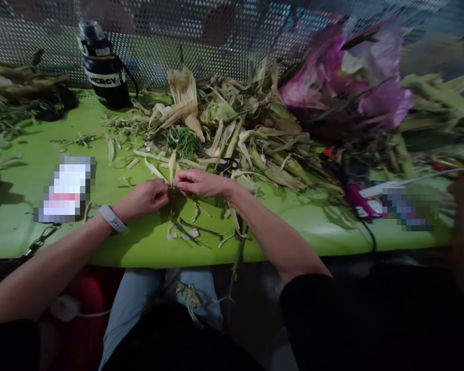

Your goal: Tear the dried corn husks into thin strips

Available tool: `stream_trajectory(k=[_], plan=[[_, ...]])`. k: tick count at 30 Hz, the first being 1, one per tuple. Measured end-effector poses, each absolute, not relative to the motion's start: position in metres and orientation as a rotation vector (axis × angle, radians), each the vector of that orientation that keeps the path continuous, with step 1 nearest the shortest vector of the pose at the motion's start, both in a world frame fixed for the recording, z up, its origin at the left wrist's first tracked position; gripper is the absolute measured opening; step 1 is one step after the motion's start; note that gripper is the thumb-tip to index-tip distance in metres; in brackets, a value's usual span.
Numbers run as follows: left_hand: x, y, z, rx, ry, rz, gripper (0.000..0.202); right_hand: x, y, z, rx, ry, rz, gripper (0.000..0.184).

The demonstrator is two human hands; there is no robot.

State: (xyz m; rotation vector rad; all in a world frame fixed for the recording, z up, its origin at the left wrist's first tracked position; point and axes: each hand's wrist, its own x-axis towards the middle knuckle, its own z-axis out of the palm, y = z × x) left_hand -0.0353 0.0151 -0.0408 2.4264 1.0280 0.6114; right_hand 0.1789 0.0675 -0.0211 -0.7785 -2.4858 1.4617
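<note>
"Where's the pale yellow-green, narrow corn-husk strip (172,166)?"
"Btwn L hand (157,195) & R hand (201,183), over the lime-green, smooth tabletop (324,226). Long axis approx. upright, tip pts up & away from the person, clear of the fingers."
"Which hand's nearer?"
"Abt equal: both sets of fingertips are at its lower end."
"Grip?"
"R thumb & fingers pinch the base; L fingers curled tight on it too, AFAICT. Exact contact's too small to see."
"Looks?"
"Dry, papery, tapering to a thin tip."

Left hand (157,195), right hand (201,183) pinch pale husk (172,166) over green table (293,221); leafy heap (272,154) beyond.
</note>
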Motion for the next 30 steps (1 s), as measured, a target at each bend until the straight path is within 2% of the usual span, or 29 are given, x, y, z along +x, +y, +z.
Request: stream_trajectory(k=[8, 16, 23, 27, 30], plan=[[-0.033, 0.014, -0.040, 2.397, 1.063, 0.603, 0.025, 0.179, 0.067, -0.023, -0.819, -2.405, 1.507, 0.020], [-0.049, 0.019, -0.022, 1.945, 1.063, 1.023, 0.032, 0.180, 0.073, -0.034, -0.852, -1.889, 1.691, 0.036], [-0.042, 0.014, -0.023, 1.559, 0.844, 0.945, 0.033, 0.175, 0.066, -0.034, -0.771, -1.832, 1.741, 0.034], [-0.042, 0.013, -0.023, 1.681, 0.920, 0.941, 0.031, 0.171, 0.062, -0.033, -0.821, -1.771, 1.679, 0.032], [-0.043, 0.012, -0.019, 1.789, 0.977, 0.914, 0.037, 0.168, 0.060, -0.032, -0.854, -1.737, 1.608, 0.035]])
